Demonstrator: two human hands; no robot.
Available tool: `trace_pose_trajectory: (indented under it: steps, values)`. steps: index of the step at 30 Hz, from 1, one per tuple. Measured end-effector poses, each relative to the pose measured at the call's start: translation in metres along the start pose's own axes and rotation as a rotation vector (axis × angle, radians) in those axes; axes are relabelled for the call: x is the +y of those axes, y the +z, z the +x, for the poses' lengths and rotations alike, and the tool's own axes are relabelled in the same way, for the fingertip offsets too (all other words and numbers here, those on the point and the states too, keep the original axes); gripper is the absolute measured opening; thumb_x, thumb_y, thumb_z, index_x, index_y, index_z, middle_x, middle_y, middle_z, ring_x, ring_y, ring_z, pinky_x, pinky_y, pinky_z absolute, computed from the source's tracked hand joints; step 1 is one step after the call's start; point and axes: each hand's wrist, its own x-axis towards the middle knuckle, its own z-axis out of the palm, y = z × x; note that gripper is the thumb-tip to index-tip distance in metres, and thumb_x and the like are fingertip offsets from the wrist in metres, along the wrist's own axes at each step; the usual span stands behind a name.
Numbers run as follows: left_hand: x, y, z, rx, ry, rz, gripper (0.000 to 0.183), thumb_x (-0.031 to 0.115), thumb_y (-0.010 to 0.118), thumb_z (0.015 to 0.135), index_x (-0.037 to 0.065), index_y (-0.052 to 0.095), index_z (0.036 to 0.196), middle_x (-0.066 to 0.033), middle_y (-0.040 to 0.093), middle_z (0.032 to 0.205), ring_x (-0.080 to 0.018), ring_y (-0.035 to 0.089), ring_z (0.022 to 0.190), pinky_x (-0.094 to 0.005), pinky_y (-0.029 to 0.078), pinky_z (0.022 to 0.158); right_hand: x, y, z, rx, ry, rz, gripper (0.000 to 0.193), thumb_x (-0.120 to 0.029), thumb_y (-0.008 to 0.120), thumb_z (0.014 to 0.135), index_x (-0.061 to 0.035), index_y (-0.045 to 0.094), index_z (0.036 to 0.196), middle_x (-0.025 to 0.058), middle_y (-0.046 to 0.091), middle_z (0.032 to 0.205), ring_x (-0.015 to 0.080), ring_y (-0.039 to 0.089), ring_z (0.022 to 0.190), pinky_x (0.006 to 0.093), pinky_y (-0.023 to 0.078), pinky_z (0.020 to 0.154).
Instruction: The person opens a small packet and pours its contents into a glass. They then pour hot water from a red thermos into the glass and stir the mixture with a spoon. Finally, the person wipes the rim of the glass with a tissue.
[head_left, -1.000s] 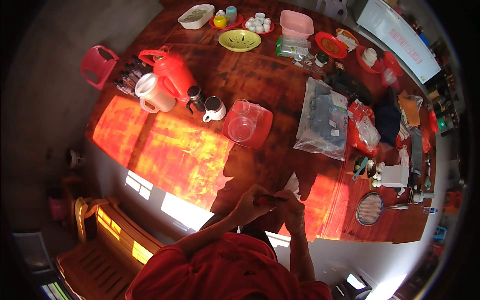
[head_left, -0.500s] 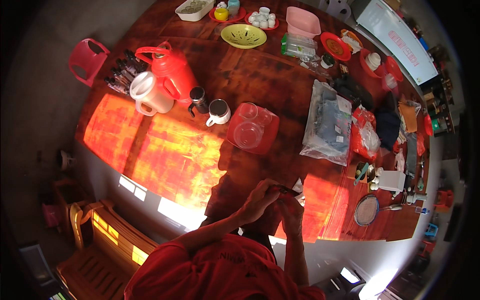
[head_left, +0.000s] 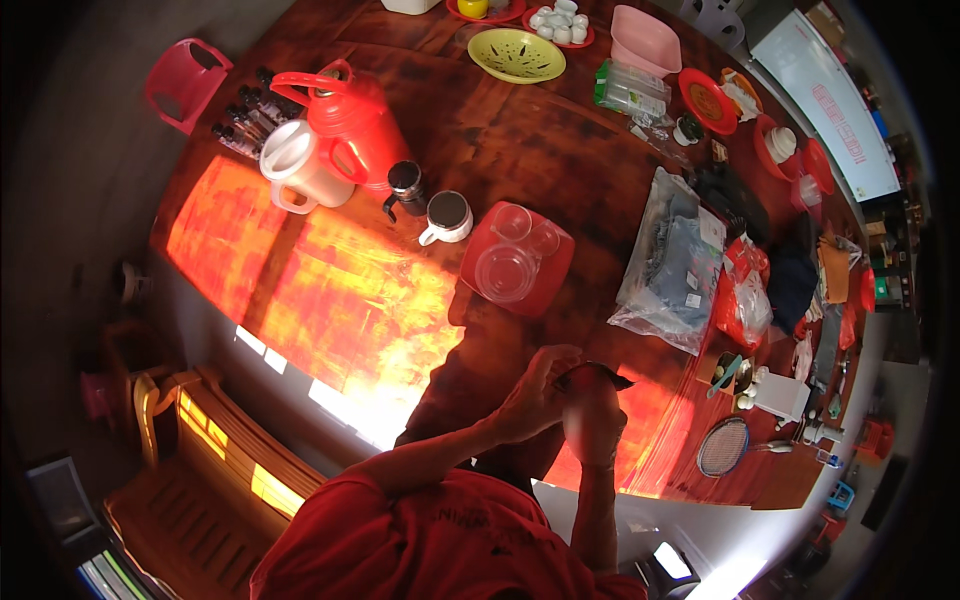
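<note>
Together, two hands (head_left: 533,402) (head_left: 594,425) hold one dark item (head_left: 616,378).

Our shirt (head_left: 385,525) was red, and our small held item (head_left: 612,378) looked dark. We saw a mottled red-brown table (head_left: 560,150), a red flask (head_left: 360,120) and cream pitcher (head_left: 305,170) at left, and a far yellow-green bowl (head_left: 515,57) patterned with dark marks.

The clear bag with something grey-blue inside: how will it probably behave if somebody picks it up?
The clear bag would probably sag, since its edges look wrinkled and the contents resemble folded cloth. Its shiny plastic may feel slippery. Lying flat on the table, it seems unlikely to roll.
</note>
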Motion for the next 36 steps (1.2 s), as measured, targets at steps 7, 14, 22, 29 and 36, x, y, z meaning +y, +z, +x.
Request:
trace_pose_trajectory:
  steps: [7,14,22,29,36]
  values:
    - [-0.105,-0.058,0.064,0.427,-0.124,0.319,0.065,0.01,0.069,0.077,0.005,0.034,0.132,-0.0172,0.043,0.123,-0.0303,0.047,0.112,-0.0405,0.042,0.093,0.011,-0.054,0.026,-0.075,0.212,0.188,0.011,-0.003,0.053,0.084,0.0045,0.06,0.087,0.0078,0.063,0.079,0.0142,0.059,0.071,0.0265,0.047,0.063]
    - [-0.106,-0.103,0.174,0.408,0.061,0.978,0.093,0.009,0.07,0.067,0.002,0.017,0.143,-0.0233,0.022,0.144,-0.0403,0.021,0.134,-0.0461,0.023,0.11,0.017,-0.06,0.039,-0.206,0.159,0.209,0.026,-0.001,0.055,0.081,0.0093,0.056,0.105,0.0142,0.064,0.086,0.0215,0.065,0.071,0.0304,0.055,0.06]
    - [-0.124,-0.117,0.232,0.184,-0.306,1.23,0.096,0.017,0.073,0.06,0.0,0.023,0.139,-0.0205,0.038,0.129,-0.0378,0.039,0.118,-0.0439,0.04,0.095,0.026,-0.068,0.048,-0.105,0.266,0.335,0.015,0.001,0.057,0.078,0.0084,0.059,0.091,0.0138,0.062,0.086,0.0228,0.066,0.072,0.03,0.057,0.058]
    - [-0.125,-0.115,0.23,0.257,-0.193,1.218,0.086,0.015,0.07,0.057,-0.002,0.032,0.132,-0.0202,0.043,0.122,-0.0371,0.044,0.109,-0.0413,0.044,0.091,0.039,-0.07,0.043,-0.098,0.24,0.262,0.017,-0.002,0.055,0.082,0.0054,0.058,0.098,0.0127,0.061,0.087,0.021,0.064,0.071,0.0279,0.056,0.055]
    - [-0.053,-0.096,0.183,0.412,0.19,1.128,0.084,0.02,0.075,0.054,0.005,0.039,0.129,-0.0167,0.045,0.117,-0.035,0.046,0.104,-0.0454,0.041,0.088,0.039,-0.071,0.037,-0.044,0.249,0.567,0.027,-0.006,0.054,0.085,0.0021,0.053,0.11,0.0162,0.061,0.101,0.026,0.066,0.081,0.0323,0.057,0.057]
